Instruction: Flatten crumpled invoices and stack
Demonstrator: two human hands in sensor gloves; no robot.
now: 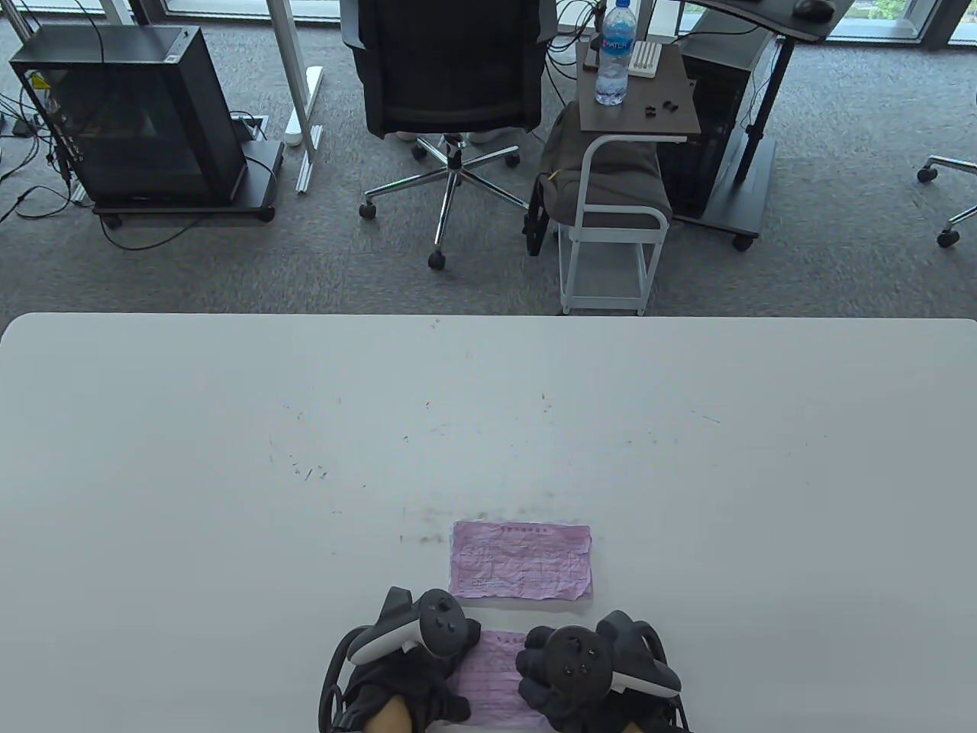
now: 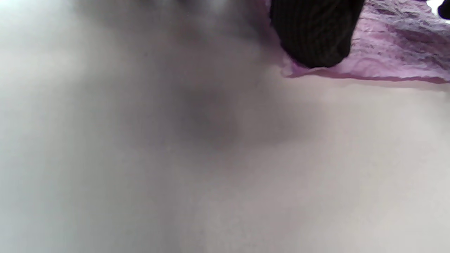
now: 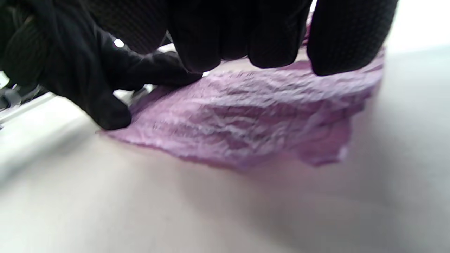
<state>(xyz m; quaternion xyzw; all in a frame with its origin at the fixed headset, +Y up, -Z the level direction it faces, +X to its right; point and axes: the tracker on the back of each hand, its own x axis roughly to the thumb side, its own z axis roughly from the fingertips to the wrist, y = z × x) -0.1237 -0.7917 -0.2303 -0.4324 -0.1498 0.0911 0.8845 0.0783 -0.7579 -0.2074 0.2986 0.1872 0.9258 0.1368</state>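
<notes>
A crinkled pink invoice [image 1: 498,676] lies at the table's near edge between my two hands. My left hand [image 1: 416,676] presses on its left side. In the left wrist view one gloved fingertip [image 2: 313,35] bears down on the edge of the paper [image 2: 390,52]. My right hand [image 1: 561,676] presses on the right side, and its fingertips [image 3: 267,45] rest on the wrinkled sheet [image 3: 246,126], with the left hand's fingers [image 3: 102,91] at the sheet's far corner. A second pink invoice [image 1: 521,560], mostly flattened, lies just beyond the hands.
The white table [image 1: 229,458] stretches wide to the left, right and far side of the papers. Beyond its far edge are an office chair [image 1: 450,92], a small cart with a water bottle [image 1: 614,53] and a computer case [image 1: 130,114] on the floor.
</notes>
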